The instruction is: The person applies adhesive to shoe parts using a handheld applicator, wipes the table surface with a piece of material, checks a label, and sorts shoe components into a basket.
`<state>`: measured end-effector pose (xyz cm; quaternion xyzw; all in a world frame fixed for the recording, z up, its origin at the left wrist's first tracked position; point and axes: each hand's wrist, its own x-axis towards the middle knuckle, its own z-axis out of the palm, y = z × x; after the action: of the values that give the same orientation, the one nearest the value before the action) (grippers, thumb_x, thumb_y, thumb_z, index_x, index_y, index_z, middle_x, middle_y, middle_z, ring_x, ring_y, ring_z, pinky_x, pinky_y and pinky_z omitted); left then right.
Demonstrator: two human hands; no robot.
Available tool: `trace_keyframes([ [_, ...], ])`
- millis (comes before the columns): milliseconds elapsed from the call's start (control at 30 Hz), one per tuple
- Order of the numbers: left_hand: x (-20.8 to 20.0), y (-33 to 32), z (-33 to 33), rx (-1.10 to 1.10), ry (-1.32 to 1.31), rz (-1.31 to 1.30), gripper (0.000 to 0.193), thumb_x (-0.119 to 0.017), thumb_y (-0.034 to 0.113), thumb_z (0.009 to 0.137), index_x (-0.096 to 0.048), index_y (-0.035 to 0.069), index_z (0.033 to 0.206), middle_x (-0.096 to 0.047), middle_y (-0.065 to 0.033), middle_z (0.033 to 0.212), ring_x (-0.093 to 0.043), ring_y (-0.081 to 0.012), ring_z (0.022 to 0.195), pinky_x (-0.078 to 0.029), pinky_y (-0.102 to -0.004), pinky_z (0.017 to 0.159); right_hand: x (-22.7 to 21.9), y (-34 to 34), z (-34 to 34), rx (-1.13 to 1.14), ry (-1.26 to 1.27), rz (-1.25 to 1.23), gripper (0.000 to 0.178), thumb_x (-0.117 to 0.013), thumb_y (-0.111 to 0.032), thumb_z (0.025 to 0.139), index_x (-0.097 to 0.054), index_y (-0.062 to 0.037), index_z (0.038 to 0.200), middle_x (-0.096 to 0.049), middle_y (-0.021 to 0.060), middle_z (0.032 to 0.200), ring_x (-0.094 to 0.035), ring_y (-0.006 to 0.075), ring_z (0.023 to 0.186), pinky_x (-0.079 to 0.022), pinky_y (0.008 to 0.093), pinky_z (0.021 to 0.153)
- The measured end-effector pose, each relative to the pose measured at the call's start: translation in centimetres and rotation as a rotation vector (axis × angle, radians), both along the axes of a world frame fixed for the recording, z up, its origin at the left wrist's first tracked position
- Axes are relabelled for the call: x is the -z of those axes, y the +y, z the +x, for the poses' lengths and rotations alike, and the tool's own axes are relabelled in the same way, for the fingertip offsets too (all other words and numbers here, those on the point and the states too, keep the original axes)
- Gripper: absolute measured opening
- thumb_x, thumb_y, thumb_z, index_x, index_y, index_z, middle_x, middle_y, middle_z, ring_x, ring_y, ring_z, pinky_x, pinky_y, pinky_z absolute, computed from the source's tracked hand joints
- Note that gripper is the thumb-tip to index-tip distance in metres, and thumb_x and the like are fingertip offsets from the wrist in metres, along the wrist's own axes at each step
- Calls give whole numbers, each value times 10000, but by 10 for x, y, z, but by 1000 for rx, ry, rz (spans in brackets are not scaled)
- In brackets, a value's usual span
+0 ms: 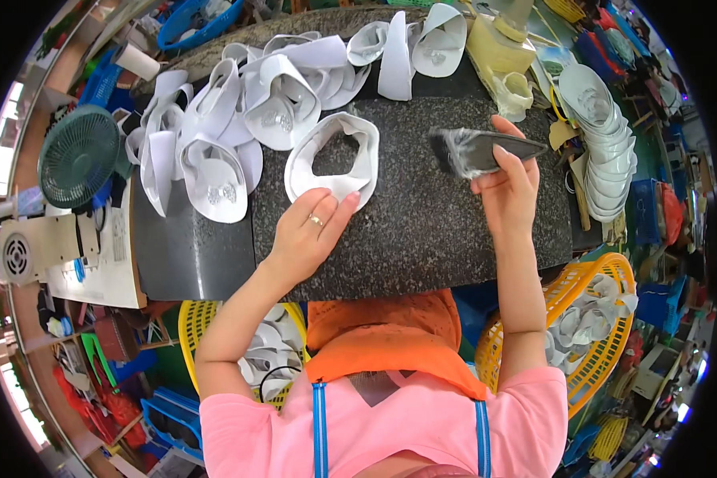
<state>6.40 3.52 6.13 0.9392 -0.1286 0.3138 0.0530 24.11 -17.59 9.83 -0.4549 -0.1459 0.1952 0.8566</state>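
On the dark speckled stone slab (422, 239) lies a white shoe upper (295, 171), bent into a ring with the dark stone showing through its middle. My left hand (315, 227), a ring on one finger, grips its near edge between thumb and fingers. Off to the right, above the slab, my right hand (508, 179) is closed round a flat dark brush (494, 151). The brush's pointed end is to the right; its whitish, frayed bristles, somewhat blurred, face left toward the upper.
Several white uppers (283, 111) are heaped at the back left. A yellowish glue container (502, 52) with a small cup (515, 92) stands back right, beside a nested stack of uppers (605, 151). Yellow baskets (195, 331) of white pieces flank me; a green fan (80, 155) is left.
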Motion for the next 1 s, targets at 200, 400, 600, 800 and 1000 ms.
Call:
trace_keyframes([
  [200, 39, -8, -22, -55, 81, -78, 302, -600, 35, 616, -608, 1, 916, -522, -95, 855, -550, -275, 855, -490, -357, 735, -11, 25, -5, -69, -185, -433, 298, -558, -25, 826, -542, 11, 1121, -640, 85, 832, -583, 103, 562, -486, 217, 492],
  [400, 44, -17, -17, -41, 60, -64, 206, -603, 59, 621, -582, -11, 814, -500, -85, 818, -529, -231, 759, -460, -327, 679, 18, 87, -44, -279, -796, -782, 246, -567, -49, 737, -513, 9, 970, -609, 151, 726, -625, 269, 617, -501, 380, 564],
  [600, 42, -17, -19, -49, 61, -55, 193, -600, 51, 627, -581, -5, 812, -475, -74, 786, -512, -206, 714, -437, -306, 633, 25, 110, -49, -163, -1072, -1080, 197, -528, -73, 735, -465, 5, 904, -561, 204, 693, -569, 393, 656, -462, 450, 606],
  [800, 41, -15, -22, -80, 67, -159, 184, -616, 37, 653, -587, 6, 832, -506, -86, 836, -533, -227, 717, -450, -323, 624, 22, 109, -43, -237, -1048, -1028, 270, -514, -80, 750, -471, 7, 1002, -594, 201, 814, -593, 384, 724, -483, 456, 649],
  [1000, 20, 1, -46, -377, -55, -1411, 193, -624, -89, 747, -582, 14, 904, -584, -64, 881, -575, -169, 793, -459, -248, 705, -27, 63, -47, 212, -440, -88, 236, -572, 17, 817, -517, -2, 1046, -574, 91, 945, -629, 175, 781, -560, 239, 598],
])
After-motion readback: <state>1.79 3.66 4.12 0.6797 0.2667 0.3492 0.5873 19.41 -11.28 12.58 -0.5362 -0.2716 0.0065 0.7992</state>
